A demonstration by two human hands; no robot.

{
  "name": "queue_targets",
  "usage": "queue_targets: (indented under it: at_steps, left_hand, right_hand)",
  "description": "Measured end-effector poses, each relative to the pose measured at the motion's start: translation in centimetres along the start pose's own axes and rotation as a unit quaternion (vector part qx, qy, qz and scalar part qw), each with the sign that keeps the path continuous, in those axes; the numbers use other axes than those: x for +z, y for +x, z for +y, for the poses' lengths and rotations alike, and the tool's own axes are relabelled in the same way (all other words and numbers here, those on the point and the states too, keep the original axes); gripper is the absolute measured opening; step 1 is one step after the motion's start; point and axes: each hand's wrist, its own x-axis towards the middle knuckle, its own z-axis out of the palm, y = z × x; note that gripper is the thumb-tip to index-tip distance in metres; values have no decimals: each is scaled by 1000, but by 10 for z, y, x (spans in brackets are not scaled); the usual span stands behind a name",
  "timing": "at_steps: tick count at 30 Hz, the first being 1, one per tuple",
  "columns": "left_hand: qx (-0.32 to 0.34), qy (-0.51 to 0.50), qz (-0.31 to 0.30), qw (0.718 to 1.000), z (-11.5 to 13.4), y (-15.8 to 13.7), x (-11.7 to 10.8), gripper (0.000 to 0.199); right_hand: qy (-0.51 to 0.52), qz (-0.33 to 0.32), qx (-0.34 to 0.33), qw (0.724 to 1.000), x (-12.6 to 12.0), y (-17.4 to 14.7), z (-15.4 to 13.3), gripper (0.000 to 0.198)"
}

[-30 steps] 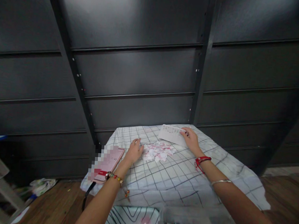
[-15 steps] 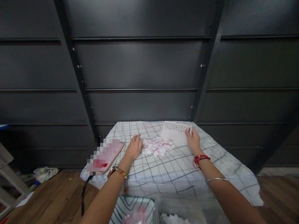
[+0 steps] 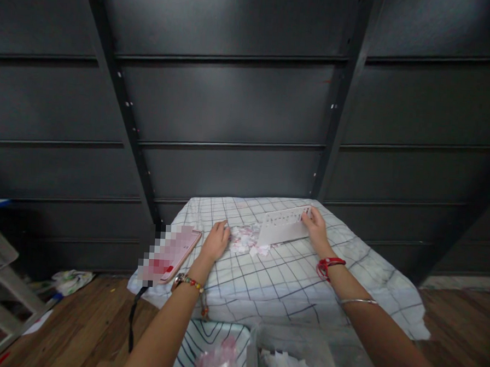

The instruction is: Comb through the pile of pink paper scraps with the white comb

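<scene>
My right hand [image 3: 315, 228] grips the right end of a thin white plate [image 3: 283, 233] with a row of small slots along its top edge. The plate is tilted, and its lower left corner is at the right side of a pile of small white and pink paper-like pieces [image 3: 242, 239], hiding part of it. My left hand [image 3: 216, 240] lies on the checked cloth [image 3: 243, 282] just left of the pile. Its fingers are stretched out and hold nothing I can see.
A phone in a pink case [image 3: 177, 256] lies left of my left hand, with a dark strap [image 3: 133, 320] hanging down. Nearest me are a striped tray [image 3: 191, 339] holding a pink plastic bundle [image 3: 219, 360] and a clear bin [image 3: 253, 348] of white pieces. Dark panels [image 3: 232, 106] rise behind.
The white plate has tilted and its left end has come down and nearer, over the pile's right part. My left hand has shifted slightly left.
</scene>
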Motion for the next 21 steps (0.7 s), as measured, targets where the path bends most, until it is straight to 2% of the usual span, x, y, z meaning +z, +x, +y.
queue_targets:
  at_steps: [5, 21]
  left_hand:
    - [1, 10, -7, 1000, 1, 0, -1, 40]
    - [1, 32, -17, 999, 2, 0, 0, 38]
  right_hand:
    - [10, -12, -1, 1000, -2, 1, -4, 31]
    - [41, 10, -11, 999, -6, 1, -6, 29]
